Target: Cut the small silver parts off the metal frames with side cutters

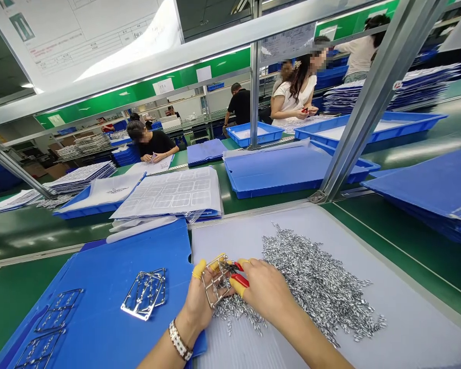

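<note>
My left hand [200,300], with yellow finger covers and a patterned bracelet at the wrist, grips a small metallic sprue frame [214,291] held tilted above the white board. In my right hand [269,292] are red-handled nippers [238,281], their jaws at the upper right part of the frame. Below both hands lies a small heap of shiny little parts [240,311]. A much larger pile of the same silvery parts [315,282] spreads to the right. More sprue frames [145,293] rest overlapping on the blue sheet to the left.
Two other sprue frames [59,310] lie at the blue sheet's [107,271] left side. Beyond stand stacked clear trays [172,192], blue trays [280,171] and a slanted metal post [372,107]. Blue sheets [430,189] are stacked at right. Several people [297,95] sit or stand farther back.
</note>
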`<action>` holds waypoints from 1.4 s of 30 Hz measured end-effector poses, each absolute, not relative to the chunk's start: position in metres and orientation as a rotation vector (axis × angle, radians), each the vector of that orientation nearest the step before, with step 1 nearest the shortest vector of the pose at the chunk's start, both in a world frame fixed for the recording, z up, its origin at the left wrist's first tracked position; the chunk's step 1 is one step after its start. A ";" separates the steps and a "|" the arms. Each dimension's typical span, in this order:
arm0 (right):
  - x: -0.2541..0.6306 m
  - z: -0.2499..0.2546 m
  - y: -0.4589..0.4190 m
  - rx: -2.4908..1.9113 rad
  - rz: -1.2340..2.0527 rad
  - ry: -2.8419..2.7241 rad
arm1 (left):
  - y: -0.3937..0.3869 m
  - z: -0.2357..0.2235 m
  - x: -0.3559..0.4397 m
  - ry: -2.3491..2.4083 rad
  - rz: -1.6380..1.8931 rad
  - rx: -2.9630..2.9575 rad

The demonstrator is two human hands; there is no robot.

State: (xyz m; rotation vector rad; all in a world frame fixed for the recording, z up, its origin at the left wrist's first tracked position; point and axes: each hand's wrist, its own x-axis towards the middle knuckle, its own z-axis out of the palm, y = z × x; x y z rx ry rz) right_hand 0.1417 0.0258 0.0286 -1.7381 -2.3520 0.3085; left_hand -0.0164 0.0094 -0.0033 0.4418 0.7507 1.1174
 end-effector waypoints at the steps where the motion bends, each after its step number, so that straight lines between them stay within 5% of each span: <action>1: 0.141 0.029 0.026 -1.739 0.309 -2.354 | 0.010 -0.004 -0.017 0.755 1.118 0.444; 42: 0.154 0.013 0.005 -1.773 0.230 -2.371 | 0.012 0.005 -0.020 0.656 1.098 0.310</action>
